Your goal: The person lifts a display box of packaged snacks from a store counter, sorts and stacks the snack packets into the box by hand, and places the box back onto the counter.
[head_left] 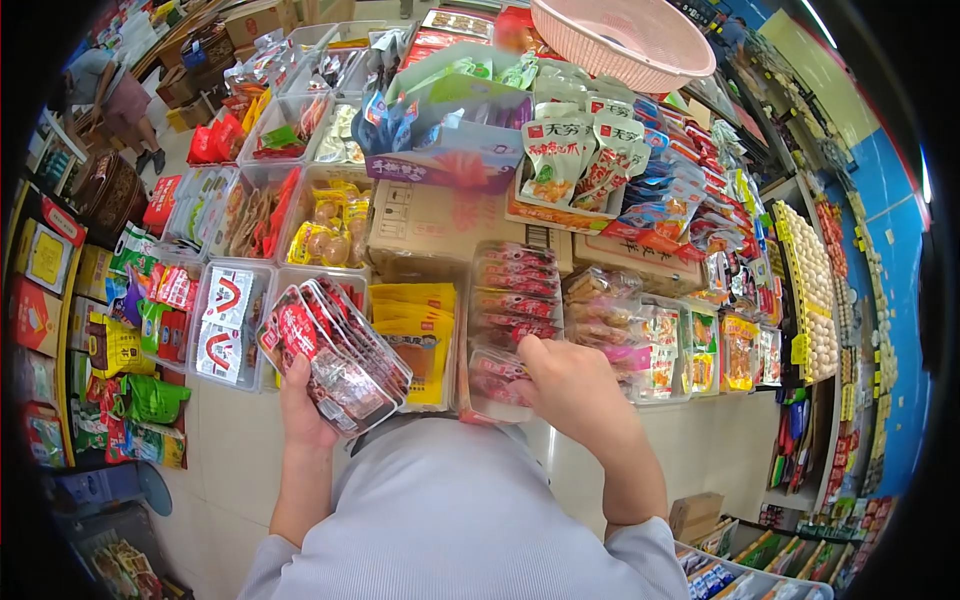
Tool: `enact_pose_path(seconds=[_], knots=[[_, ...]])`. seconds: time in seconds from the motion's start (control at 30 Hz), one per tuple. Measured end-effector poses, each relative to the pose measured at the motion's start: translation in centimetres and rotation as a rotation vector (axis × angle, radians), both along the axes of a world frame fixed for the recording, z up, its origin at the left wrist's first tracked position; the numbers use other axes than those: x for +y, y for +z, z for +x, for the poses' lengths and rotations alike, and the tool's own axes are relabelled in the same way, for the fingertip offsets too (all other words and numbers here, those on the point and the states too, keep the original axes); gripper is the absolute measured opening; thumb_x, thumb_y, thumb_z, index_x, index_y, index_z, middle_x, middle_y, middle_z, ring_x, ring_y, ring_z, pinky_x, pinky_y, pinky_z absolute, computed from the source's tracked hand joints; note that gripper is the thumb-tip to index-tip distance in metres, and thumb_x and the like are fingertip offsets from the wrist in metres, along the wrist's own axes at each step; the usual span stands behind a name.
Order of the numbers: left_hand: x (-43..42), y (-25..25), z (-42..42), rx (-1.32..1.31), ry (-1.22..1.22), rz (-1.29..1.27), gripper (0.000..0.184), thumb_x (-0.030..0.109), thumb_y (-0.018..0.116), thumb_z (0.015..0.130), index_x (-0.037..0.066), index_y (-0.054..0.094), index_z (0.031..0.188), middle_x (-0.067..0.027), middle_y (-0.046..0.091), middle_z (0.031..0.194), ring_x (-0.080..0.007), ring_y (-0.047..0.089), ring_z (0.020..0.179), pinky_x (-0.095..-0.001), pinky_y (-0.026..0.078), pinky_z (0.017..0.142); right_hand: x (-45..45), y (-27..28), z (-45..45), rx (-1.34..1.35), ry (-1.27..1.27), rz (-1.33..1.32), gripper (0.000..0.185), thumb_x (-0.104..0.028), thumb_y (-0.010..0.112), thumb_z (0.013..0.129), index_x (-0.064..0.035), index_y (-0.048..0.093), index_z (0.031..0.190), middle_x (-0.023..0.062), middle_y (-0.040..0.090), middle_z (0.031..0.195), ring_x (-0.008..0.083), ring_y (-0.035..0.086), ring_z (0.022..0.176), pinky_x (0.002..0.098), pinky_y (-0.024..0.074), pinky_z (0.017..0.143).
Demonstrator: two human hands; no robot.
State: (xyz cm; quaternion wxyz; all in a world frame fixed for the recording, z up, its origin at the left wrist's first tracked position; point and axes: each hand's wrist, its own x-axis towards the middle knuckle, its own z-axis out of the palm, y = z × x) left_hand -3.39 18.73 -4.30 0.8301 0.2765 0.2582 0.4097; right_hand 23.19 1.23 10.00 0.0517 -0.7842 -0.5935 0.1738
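Observation:
My left hand (308,408) is closed around a fanned stack of flat snack packs (335,355), with red labels and clear windows over dark food. The stack tilts above the front bins. My right hand (578,388) is at a clear plastic bin (466,400) holding a row of red snack packets (515,290). Its fingers are curled on a packet (495,372) at the bin's near end; the fingertips are partly hidden. Between my hands stands a bin of yellow snack bags (415,325).
Cardboard boxes (430,225) rise behind the front bins, carrying a purple display box (450,165) and white snack pouches (575,150). A pink basket (625,45) sits at the back. Egg trays (805,290) stand right. A person (110,95) is far left.

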Motion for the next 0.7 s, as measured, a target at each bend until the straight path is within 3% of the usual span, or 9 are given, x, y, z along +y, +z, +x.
enact_pose_path(seconds=[0.13, 0.23, 0.53, 0.7], knots=[[0.0, -0.1, -0.2, 0.004, 0.017, 0.012, 0.07, 0.043, 0.065, 0.098, 0.004, 0.043, 0.152, -0.0159, 0.057, 0.145, -0.031, 0.06, 0.129, -0.05, 0.05, 0.109, -0.2, -0.4, 0.2, -0.012, 0.07, 0.105, 0.036, -0.021, 0.078, 0.083, -0.002, 0.057, 0.105, 0.0143, 0.068, 0.091, 0.0337, 0.069, 0.091, 0.0453, 0.0558, 0.075], [0.0, -0.4, -0.1, -0.002, 0.013, -0.007, 0.068, 0.042, 0.065, 0.098, 0.004, 0.045, 0.15, -0.0157, 0.059, 0.144, -0.0309, 0.061, 0.127, -0.05, 0.051, 0.109, -0.1, -0.3, 0.1, 0.114, 0.103, 0.089, 0.043, -0.022, 0.079, 0.083, -0.0046, 0.061, 0.118, 0.0166, 0.072, 0.095, 0.0381, 0.07, 0.089, 0.0471, 0.0553, 0.074], [-0.2, 0.2, 0.4, -0.023, -0.006, -0.011, 0.065, 0.041, 0.066, 0.098, 0.004, 0.047, 0.148, -0.0153, 0.061, 0.14, -0.0302, 0.064, 0.124, -0.0487, 0.053, 0.106, 0.5, 0.5, 3.5, 0.253, 0.143, -0.123, 0.038, -0.025, 0.08, 0.083, -0.0053, 0.066, 0.112, 0.0164, 0.073, 0.094, 0.0376, 0.07, 0.089, 0.046, 0.0544, 0.075], [-0.2, 0.1, 0.2, 0.001, -0.002, -0.02, 0.065, 0.041, 0.066, 0.098, 0.005, 0.047, 0.148, -0.0153, 0.061, 0.14, -0.0299, 0.063, 0.124, -0.0487, 0.053, 0.105, 0.9, -0.8, 3.0, 0.042, 0.068, 0.142, 0.04, -0.024, 0.083, 0.08, -0.0042, 0.061, 0.108, 0.0149, 0.068, 0.092, 0.036, 0.067, 0.091, 0.0462, 0.0536, 0.076]])
